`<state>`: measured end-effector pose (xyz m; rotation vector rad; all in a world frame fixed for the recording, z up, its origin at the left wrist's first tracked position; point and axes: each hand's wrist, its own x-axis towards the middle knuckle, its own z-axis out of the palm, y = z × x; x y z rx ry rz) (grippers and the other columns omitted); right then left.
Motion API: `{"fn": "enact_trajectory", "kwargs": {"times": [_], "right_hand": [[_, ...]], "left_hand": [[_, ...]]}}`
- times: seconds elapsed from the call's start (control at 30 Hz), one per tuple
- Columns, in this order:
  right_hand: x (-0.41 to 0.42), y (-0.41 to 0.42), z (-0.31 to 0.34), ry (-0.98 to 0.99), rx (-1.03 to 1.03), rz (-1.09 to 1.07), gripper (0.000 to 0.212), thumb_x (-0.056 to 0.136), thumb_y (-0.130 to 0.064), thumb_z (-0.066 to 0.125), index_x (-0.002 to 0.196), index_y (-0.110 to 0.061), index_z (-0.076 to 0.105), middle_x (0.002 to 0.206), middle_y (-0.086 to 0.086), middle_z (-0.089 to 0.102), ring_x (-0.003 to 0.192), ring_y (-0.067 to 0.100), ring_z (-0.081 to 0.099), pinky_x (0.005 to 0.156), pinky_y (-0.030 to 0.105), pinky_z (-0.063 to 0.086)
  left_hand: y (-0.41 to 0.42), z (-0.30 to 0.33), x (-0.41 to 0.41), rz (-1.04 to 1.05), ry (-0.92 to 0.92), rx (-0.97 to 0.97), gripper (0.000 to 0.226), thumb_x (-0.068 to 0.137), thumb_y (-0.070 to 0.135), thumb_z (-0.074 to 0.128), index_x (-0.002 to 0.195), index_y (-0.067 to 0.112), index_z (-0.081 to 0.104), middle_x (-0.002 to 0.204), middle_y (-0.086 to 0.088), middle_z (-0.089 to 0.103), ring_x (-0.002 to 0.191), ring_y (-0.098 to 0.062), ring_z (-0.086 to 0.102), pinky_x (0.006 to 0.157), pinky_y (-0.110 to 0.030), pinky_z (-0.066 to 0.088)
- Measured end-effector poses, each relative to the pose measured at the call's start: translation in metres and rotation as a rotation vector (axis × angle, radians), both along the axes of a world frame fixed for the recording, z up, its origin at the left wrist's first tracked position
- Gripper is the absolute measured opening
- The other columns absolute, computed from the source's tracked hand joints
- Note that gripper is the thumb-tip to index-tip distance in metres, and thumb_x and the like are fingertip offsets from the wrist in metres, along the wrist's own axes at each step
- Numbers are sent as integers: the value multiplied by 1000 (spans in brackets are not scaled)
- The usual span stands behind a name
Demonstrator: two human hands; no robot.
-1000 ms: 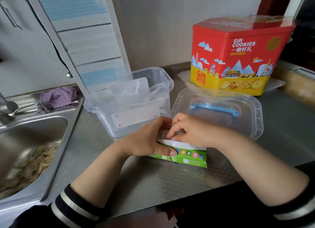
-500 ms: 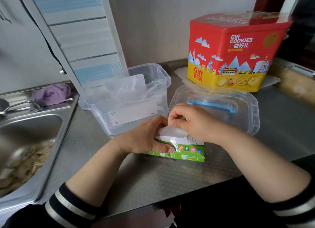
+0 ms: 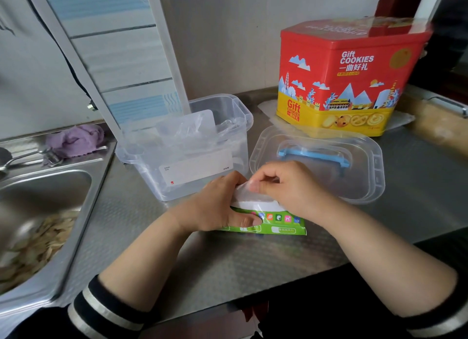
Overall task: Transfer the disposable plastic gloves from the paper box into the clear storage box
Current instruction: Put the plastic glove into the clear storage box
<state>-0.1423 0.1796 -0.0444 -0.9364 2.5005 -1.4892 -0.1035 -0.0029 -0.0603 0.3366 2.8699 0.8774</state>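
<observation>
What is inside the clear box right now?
The clear box holds loose clear gloves piled toward the rim. Its white label and the hazy walls hide the bottom, so a count is impossible.

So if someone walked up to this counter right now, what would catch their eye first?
Probably the bright red and yellow cookie tin at the back right. Next, the two hands at the centre: the left hand steadies the green paper box while the right hand pinches a plastic glove out of it, just in front of the clear storage box.
</observation>
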Motion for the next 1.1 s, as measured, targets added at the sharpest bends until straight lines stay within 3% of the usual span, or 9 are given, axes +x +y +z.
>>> {"fn": "enact_trajectory", "kwargs": {"times": [0.17,0.23,0.33,0.43,0.53,0.7,0.83,0.97,1.1], "right_hand": [[1,2,1,-320,-280,-37,17,86,-13,69,73,-23,69,56,-16,60,51,-3,46,48,16,36],[-1,2,1,-429,-396,-64,12,82,-17,72,70,-20,72,69,-3,64,67,16,48,62,26,35],[-2,0,5,-563,-556,-76,10,67,-31,74,72,-23,76,83,13,57,89,27,38,74,40,29],[-2,1,7,-616,-659,-71,12,66,-27,72,73,-17,73,77,4,67,81,28,51,79,42,38],[-2,0,9,-662,-801,-40,12,69,-17,65,78,-10,67,73,1,70,74,15,66,77,32,55],[-5,-5,7,-647,-876,-9,11,72,-16,65,80,-11,70,81,6,70,81,19,65,86,39,52],[-4,-4,7,-419,-652,-9,13,73,-30,67,76,-20,73,79,-3,71,82,13,64,85,34,48],[-4,15,22,-183,93,95,37,65,-60,64,86,-33,49,81,-18,56,73,-6,53,63,8,40],[0,16,9,-14,390,-40,24,78,-36,77,80,-17,62,73,-5,61,69,14,58,60,24,45]], "left_hand": [[0,0,-1,22,-15,44,80,58,66,78,118,22,49,112,3,58,105,-17,56,92,-42,47],[0,-1,-2,9,-15,59,71,63,57,82,120,28,51,111,8,61,107,-5,57,93,-29,47],[-1,2,-2,-16,-12,53,50,72,38,84,105,32,47,96,22,56,90,14,54,75,-7,39],[-1,1,-2,-26,-2,48,71,70,51,82,123,25,44,114,17,57,105,3,54,93,-16,42],[-1,1,-3,-23,-3,43,88,65,65,75,134,23,40,126,11,56,118,-9,53,103,-36,43],[1,2,-3,-20,11,65,88,64,62,78,135,24,41,127,10,57,120,-10,53,104,-38,42],[4,2,-1,-37,29,97,74,69,45,84,129,27,46,122,12,59,117,-6,54,104,-33,42],[2,0,-1,-43,21,126,71,69,44,85,128,28,49,120,15,60,113,-2,55,103,-30,42],[2,-5,-3,-6,7,91,66,60,62,80,113,31,56,110,10,65,105,-12,61,93,-39,49]]}}
